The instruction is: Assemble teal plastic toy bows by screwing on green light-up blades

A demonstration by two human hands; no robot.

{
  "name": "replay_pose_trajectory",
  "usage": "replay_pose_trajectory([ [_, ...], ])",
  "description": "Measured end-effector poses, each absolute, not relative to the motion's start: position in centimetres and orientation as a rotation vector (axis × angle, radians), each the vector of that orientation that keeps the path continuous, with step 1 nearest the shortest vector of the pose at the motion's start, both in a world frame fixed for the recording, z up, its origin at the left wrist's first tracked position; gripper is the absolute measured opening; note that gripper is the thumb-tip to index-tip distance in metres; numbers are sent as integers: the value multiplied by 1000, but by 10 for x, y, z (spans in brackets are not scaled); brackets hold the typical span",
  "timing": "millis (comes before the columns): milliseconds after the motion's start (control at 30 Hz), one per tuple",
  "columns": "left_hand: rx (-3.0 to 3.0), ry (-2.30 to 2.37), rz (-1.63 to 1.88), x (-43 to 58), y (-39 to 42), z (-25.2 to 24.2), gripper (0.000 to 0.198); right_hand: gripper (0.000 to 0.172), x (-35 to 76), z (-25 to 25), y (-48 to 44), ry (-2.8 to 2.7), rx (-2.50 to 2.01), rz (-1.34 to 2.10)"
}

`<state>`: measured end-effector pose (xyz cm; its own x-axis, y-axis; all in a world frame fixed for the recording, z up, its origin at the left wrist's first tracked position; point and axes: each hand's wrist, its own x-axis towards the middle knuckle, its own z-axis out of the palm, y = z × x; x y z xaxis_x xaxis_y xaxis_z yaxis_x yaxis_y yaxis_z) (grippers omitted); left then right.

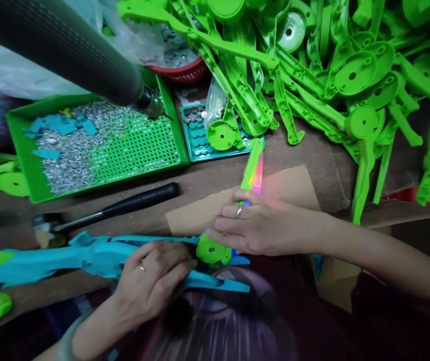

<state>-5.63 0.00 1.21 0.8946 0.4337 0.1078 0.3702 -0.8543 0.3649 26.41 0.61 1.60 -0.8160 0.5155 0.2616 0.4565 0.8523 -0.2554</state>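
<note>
My left hand [155,281] is closed around the forked end of a long blue plastic toy body [102,255], which lies across the bench's front edge. In my right hand [256,223] is a green plastic arm [251,163] with a round base, its tip pointing away from me. Pink, yellow and blue light glows along the arm's side. The round base [211,248] sits between the prongs of the blue body, near my left fingertips. My right fingers cover the arm's middle; whether it is fastened to the body I cannot tell.
A green tray [140,150] holds screws and small blue pieces. Behind my hands are a teal tray [215,153] of round discs and a heap of green plastic parts [312,85]. A hammer [125,205] lies on the left; a dark-handled tool [87,55] hangs over the tray.
</note>
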Motion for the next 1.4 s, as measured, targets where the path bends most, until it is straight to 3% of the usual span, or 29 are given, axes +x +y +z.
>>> replay_pose_trajectory([
  [400, 2727, 425, 347, -44, 19, 15, 29, 22, 258, 12, -6, -2564, -734, 317],
  [700, 2704, 513, 353, -35, 18, 20, 30, 18, 244, 16, -31, -2495, -1008, 528],
  [833, 2693, 497, 330, -30, 24, 21, 24, 18, 244, 16, -25, -2529, -1002, 704],
  [1000, 2679, 475, 323, -32, 28, 16, 16, 21, 244, 13, -21, -2554, -970, 648],
  [1400, 2709, 497, 142, -33, 40, 20, 32, 24, 242, 17, -12, -2605, -986, 637],
])
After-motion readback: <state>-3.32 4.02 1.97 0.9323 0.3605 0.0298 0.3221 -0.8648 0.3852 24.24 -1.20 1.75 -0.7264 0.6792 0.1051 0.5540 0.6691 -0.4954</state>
